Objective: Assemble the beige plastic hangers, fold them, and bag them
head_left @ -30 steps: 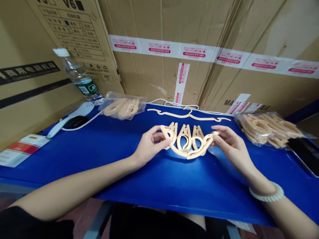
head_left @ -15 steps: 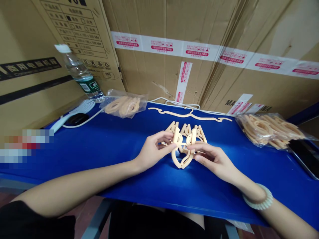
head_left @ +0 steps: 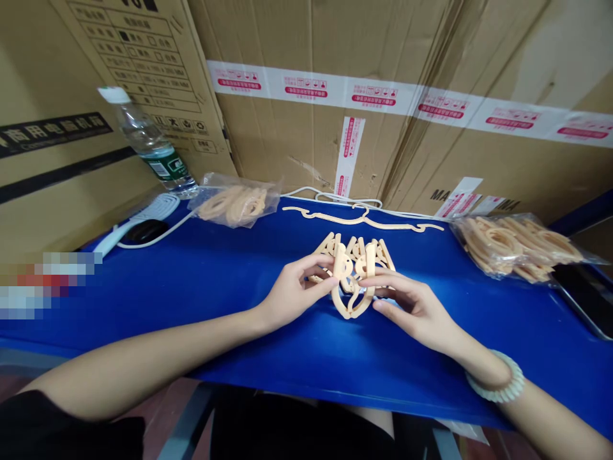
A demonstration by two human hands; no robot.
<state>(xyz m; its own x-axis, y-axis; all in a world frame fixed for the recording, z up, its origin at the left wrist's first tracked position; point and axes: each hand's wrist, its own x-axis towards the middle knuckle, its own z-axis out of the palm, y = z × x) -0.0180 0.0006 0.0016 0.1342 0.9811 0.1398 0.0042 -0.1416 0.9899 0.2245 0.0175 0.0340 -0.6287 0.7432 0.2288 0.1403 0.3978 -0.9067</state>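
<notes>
A beige plastic folding hanger (head_left: 370, 260), its two arms folded upward, is between my hands above the blue table. My left hand (head_left: 297, 289) is closed on its left arm, thumb in front and fingers behind. The fingers of my right hand (head_left: 416, 312) are bent at the right arm, with the index fingertip laid against it and the thumb low beside it. Just behind, partly hidden by my hands, several similar folded hangers (head_left: 387, 255) rest on the table. Farther back lies one unfolded hanger (head_left: 345, 219), its hook toward the cardboard.
Bagged beige hangers (head_left: 239, 203) lie at the back left, and another bag (head_left: 520, 246) at the right beside a dark phone (head_left: 587, 300). A water bottle (head_left: 160, 153), a black mouse (head_left: 146, 231) and a white cable stand left. Cardboard boxes (head_left: 287, 134) wall the back.
The held hanger has turned slightly, and its lower curve now looks narrower and more pointed. Both hands keep nearly the same place; the camera view has shifted a little.
</notes>
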